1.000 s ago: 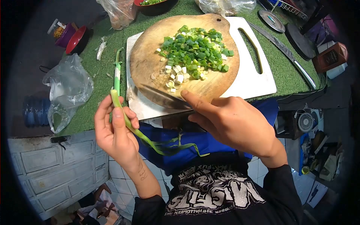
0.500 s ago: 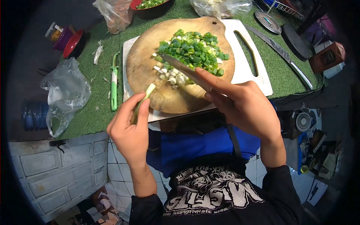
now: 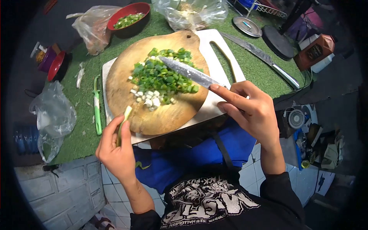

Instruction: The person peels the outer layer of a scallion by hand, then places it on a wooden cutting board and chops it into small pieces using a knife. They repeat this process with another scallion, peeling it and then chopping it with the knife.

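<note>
My left hand [image 3: 117, 151] is closed around a spring onion stalk [image 3: 127, 112], its pale cut end pointing up over the near left edge of the round wooden chopping board [image 3: 168, 119]. In my right hand [image 3: 253, 111] is a kitchen knife [image 3: 191, 74], index finger stretched along the blade's spine. Bits of onion cling to the blade, which hangs over the right part of a heap of chopped green spring onion [image 3: 161, 76]. White chopped pieces [image 3: 151, 99] lie at the heap's near side. Under the round board is a white plastic cutting board [image 3: 218, 69].
A green-handled peeler [image 3: 97, 115] lies left of the boards; a second, larger knife [image 3: 264, 57] lies right. Behind stand a red bowl [image 3: 134, 27] of chopped greens and plastic bags [image 3: 92, 32]. Another clear bag [image 3: 53, 119] hangs near the table's left edge. A brown carton [image 3: 316, 51] stands right.
The view has shifted, so the table appears lower and further left. Relative to the board, the knife has moved right, across the heap, showing more of its blade. My left hand still holds the stalk.
</note>
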`<state>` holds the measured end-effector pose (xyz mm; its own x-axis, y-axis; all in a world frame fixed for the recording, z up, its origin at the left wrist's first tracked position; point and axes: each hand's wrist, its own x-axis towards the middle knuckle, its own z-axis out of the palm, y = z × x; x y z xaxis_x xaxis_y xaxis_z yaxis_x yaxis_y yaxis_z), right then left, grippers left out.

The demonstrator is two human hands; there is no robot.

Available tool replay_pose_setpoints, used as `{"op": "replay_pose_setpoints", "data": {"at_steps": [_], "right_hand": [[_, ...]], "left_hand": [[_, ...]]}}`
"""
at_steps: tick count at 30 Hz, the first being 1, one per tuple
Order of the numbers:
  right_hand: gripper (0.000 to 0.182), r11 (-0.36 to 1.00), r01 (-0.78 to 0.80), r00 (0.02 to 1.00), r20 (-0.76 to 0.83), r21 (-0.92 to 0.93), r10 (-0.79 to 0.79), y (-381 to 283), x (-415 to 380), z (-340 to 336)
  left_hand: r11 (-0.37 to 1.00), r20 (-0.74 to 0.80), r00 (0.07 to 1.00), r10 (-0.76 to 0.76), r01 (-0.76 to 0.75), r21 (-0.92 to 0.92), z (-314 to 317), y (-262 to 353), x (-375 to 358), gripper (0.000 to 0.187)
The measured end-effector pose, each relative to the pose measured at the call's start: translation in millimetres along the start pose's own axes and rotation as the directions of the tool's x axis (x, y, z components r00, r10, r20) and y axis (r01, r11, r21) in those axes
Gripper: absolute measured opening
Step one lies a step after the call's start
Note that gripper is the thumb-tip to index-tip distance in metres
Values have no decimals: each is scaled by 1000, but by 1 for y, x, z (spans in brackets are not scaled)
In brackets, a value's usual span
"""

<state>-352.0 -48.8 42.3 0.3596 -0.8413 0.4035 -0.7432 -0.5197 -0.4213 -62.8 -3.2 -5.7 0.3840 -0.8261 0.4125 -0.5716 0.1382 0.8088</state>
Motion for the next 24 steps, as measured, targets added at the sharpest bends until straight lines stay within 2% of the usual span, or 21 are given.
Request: {"op": "replay_pose_setpoints", "data": {"at_steps": [2, 4, 6, 7, 10, 11, 12, 14, 15, 16, 18, 20, 22, 24], "right_hand": [[48, 1000, -20, 1000, -13, 1, 20, 8, -4, -2], [48, 999, -42, 999, -24, 6, 42, 18, -8, 0], [45, 993, -104, 979, -170, 47, 111, 30, -7, 1], [42, 981, -196, 965, -178, 4, 194, 32, -2, -2], [39, 952, -274, 950, -191, -135, 246, 58, 4, 3], [39, 944, -300, 949, -143, -136, 281, 63, 9, 3], [39, 943, -305, 947, -149, -138, 284, 69, 12, 1], [39, 974, -214, 929, -325, -80, 177, 81, 18, -3], [39, 969, -213, 923, -351, -124, 158, 91, 19, -11], [44, 957, -266, 929, -297, -117, 222, 105, 17, -21], [50, 868, -330, 938, -236, -371, 256, 137, 6, -37], [55, 830, -386, 921, -125, -403, 368, 166, -4, -50], [57, 786, -428, 892, -66, -447, 448, 186, -4, -59], [52, 775, -469, 830, 90, -424, 551, 194, 4, -67]], "left_hand": [[999, 12, 999, 33, -33, 8, 0, -3, 0, 17], [994, 12, 998, -62, 63, -90, 0, 0, 0, 16], [994, 9, 999, -46, 47, -100, 2, -2, -1, 16], [995, 4, 998, -63, 63, -75, 2, -1, -1, 16], [997, 1, 997, -75, 75, -29, 2, -3, -2, 16], [995, -3, 996, -93, 93, -42, 3, -4, -3, 16], [993, -8, 994, -111, 111, -50, 2, -4, -2, 15], [992, -15, 993, -121, 120, -48, 3, 1, -2, 15], [994, -9, 994, -107, 107, -19, 3, 2, -2, 15], [995, -1, 996, -95, 95, 11, 3, 4, -3, 14], [998, 2, 999, -40, 40, 53, 3, 6, -2, 15], [996, 3, 1000, 11, -12, 91, 3, 6, 1, 15], [974, 70, 985, 155, -165, 155, -1, 1, 4, 15], [977, 97, 983, 154, -167, 135, -3, 1, 6, 15]]}}
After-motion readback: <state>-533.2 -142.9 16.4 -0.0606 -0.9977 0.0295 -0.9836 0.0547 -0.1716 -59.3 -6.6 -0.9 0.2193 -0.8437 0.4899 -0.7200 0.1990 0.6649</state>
